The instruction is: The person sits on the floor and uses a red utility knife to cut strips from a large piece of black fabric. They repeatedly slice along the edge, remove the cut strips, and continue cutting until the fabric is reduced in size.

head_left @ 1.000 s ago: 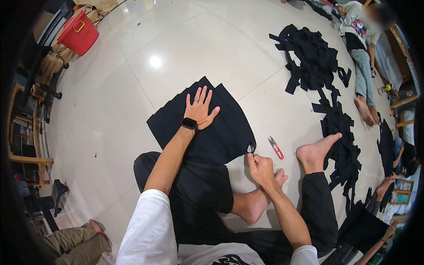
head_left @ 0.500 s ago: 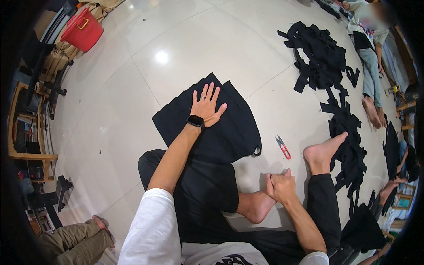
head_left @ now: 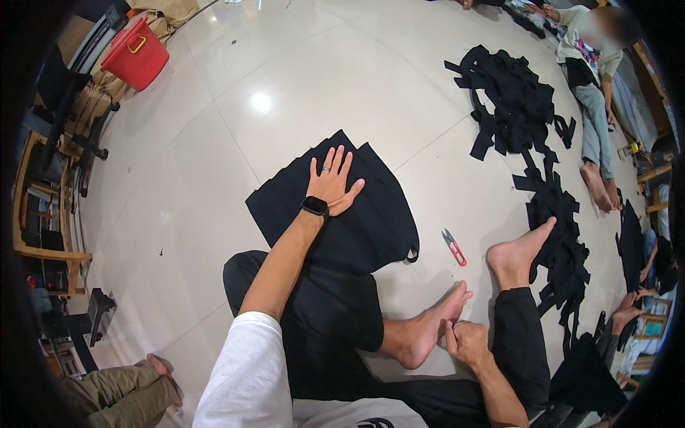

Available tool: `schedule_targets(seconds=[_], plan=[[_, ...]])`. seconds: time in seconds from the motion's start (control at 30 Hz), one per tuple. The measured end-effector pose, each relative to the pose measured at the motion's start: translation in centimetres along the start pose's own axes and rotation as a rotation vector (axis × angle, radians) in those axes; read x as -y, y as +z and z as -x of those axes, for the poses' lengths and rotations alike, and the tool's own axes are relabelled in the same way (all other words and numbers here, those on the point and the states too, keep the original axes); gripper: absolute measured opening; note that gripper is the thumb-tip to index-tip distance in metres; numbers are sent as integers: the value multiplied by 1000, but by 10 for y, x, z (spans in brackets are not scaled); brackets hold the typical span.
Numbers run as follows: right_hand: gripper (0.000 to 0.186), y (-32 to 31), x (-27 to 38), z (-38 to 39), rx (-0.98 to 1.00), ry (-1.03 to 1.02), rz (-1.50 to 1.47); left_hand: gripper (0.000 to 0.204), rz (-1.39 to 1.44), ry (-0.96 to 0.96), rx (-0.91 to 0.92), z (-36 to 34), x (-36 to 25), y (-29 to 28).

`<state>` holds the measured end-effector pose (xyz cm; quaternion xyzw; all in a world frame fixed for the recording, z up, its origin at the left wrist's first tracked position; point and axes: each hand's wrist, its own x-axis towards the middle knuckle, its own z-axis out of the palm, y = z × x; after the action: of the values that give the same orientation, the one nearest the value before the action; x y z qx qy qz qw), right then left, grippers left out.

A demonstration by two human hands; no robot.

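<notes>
My left hand [head_left: 330, 187] lies flat with fingers spread on a stack of black fabric pieces [head_left: 371, 225] spread on the floor and against my bent leg. It wears a ring and a black watch [head_left: 315, 206]. Close beside my bare foot [head_left: 432, 324] is my right hand [head_left: 471, 344], its fingers curled in and one digit pointing up along the foot. Nothing shows sticking out of it; its palm side is hidden. Red-handled thread snips [head_left: 454, 249] rest on the floor right of the fabric. A small black loop [head_left: 412, 254] hangs at the fabric's right corner.
A long heap of black fabric strips [head_left: 514, 100] runs down the right, past my other foot [head_left: 510, 258]. Another person [head_left: 596, 93] sits at the far right. A red bucket [head_left: 139, 55] and a wooden frame [head_left: 53, 252] stand at left. Someone's legs [head_left: 132, 381] show lower left.
My right hand has drawn back from the toes toward me, down and to the right, uncovering the foot. My left hand stays flat on the fabric; the view has shifted slightly.
</notes>
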<state>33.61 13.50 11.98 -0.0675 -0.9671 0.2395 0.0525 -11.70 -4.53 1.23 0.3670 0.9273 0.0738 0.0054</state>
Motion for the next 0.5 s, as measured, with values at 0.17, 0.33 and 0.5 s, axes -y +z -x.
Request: schedule_targets(seconds=[0.17,0.33,0.5], plan=[[45,-6,2,6,137,264,-284,83,-12,6,-14,0,0,0],[36,12,21,-51,299,691,-1152,69,80,45,-136,7,1,2],[28,49,45,-164,-336,297,-1075,33,340,124,-247,14,3,0]])
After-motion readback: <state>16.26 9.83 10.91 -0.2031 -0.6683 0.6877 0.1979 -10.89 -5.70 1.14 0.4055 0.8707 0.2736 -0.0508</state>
